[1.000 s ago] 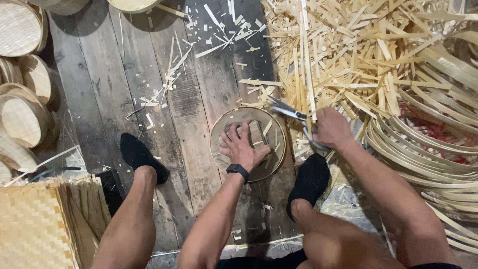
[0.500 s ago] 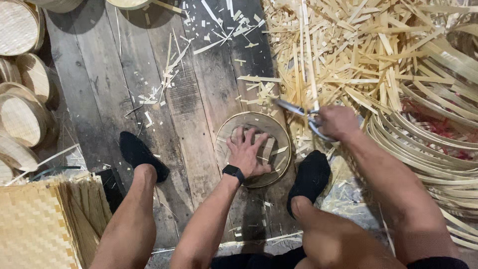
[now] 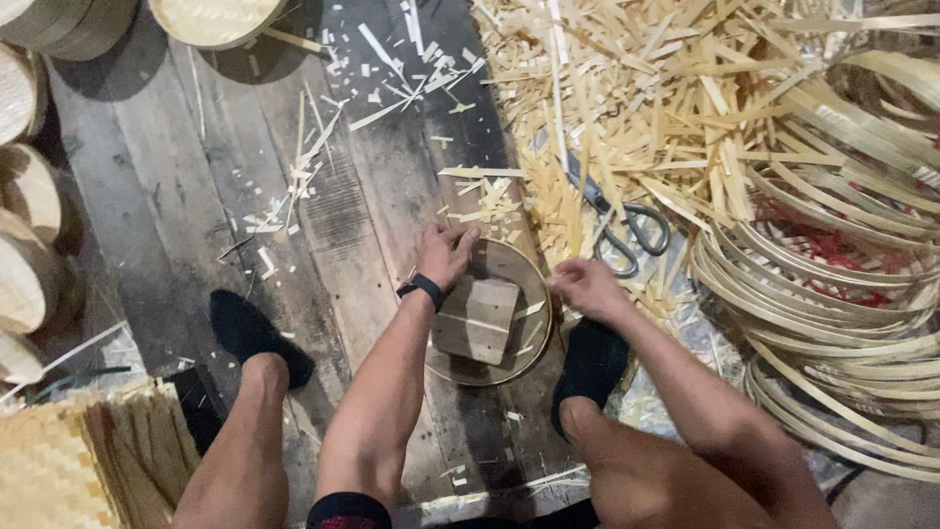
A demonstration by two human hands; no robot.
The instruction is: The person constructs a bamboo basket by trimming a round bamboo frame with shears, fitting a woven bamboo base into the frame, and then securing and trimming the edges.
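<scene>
A round bamboo frame (image 3: 487,375) lies flat on the dark plank floor (image 3: 176,176) between my feet, with a few flat wooden slats (image 3: 478,318) laid inside it. My left hand (image 3: 446,255), a black watch on its wrist, grips the frame's upper left rim. My right hand (image 3: 587,289) is closed at the right rim, fingertips on the edge. A pair of scissors (image 3: 624,231) lies apart from both hands on the strip pile, just above my right hand.
A big heap of cut bamboo strips (image 3: 666,108) fills the upper right. Coiled bamboo hoops (image 3: 842,294) are stacked at right. Round woven lids (image 3: 24,284) line the left edge, another (image 3: 211,20) at the top. A woven mat (image 3: 49,470) sits bottom left.
My right hand has let go of the scissors, which now lie on the strips, and come down to the frame's right rim. My left hand shifted from inside the frame to its upper left rim.
</scene>
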